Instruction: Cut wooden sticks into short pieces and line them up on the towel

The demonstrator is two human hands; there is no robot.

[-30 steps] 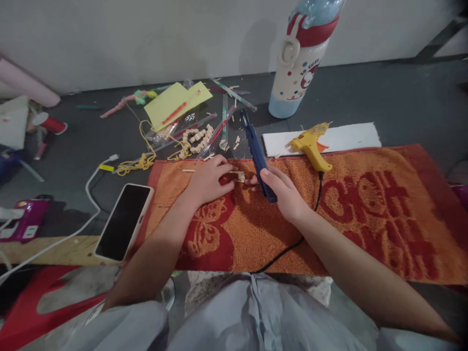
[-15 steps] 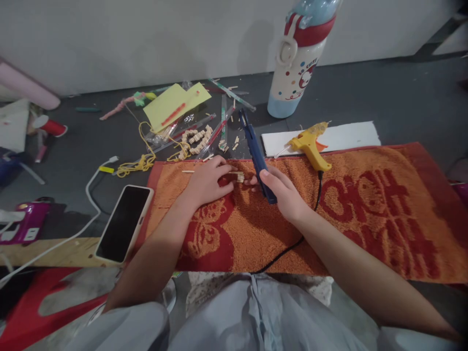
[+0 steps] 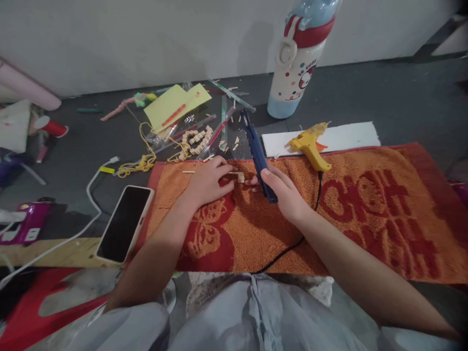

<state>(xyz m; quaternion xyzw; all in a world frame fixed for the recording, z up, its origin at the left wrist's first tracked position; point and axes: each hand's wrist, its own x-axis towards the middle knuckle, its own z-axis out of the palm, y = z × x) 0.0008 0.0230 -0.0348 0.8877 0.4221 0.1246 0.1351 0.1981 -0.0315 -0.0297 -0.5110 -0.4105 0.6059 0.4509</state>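
My left hand (image 3: 212,181) rests on the orange towel (image 3: 270,229), its fingers curled over a thin wooden stick (image 3: 188,171). The stick shows on both sides of the hand. By its right end is a small stack of short wooden pieces (image 3: 241,178), close to the fingers of both hands. My right hand (image 3: 285,192) grips a long dark blue tool, which looks like a box cutter (image 3: 259,158), slanting up and away. The thumb lies along its near end. Whether a blade is out cannot be seen.
Behind the towel lie a yellow glue gun (image 3: 310,144) on a white board (image 3: 351,138), a tall bottle (image 3: 292,73), a notched wooden loop (image 3: 197,141), yellow yarn (image 3: 137,165) and yellow paper (image 3: 177,105). A phone (image 3: 125,224) lies at left; a black cord (image 3: 281,254) crosses the towel.
The far end of the dark blue tool has shifted very slightly to the right. Both hands and the stick look nearly still.
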